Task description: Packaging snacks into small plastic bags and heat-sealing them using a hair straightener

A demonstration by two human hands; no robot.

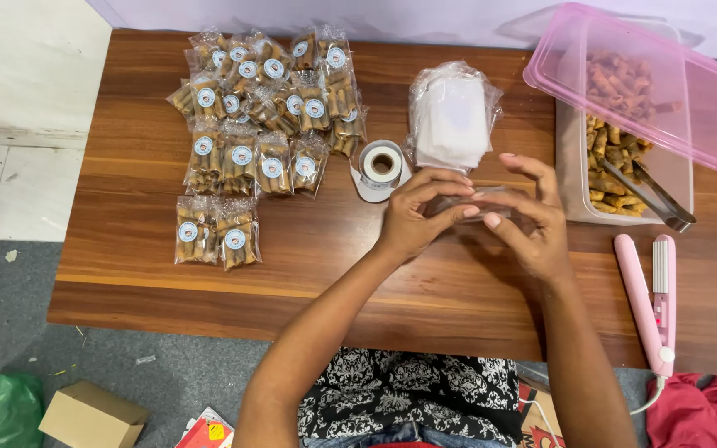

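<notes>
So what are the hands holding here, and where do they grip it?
Both hands hold one small clear plastic bag above the table: the left hand pinches its left end, the right hand its right end, fingertips along the top edge.

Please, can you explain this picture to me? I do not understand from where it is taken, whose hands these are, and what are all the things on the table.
There is one picture, taken by a camera worn on a person's head, looking down at that person's own two bare hands. No machine is involved.

The left hand and the right hand meet over a wooden table and together pinch a small clear plastic bag, which looks empty.

On the table, to the left, lie many sealed snack packets, each with a round sticker. Near the hands stand a roll of stickers and a stack of empty clear bags. To the right is a clear tub of rolled snacks with metal tongs in it and its pink lid leaning over it. A pink heat sealer lies at the right edge.
</notes>
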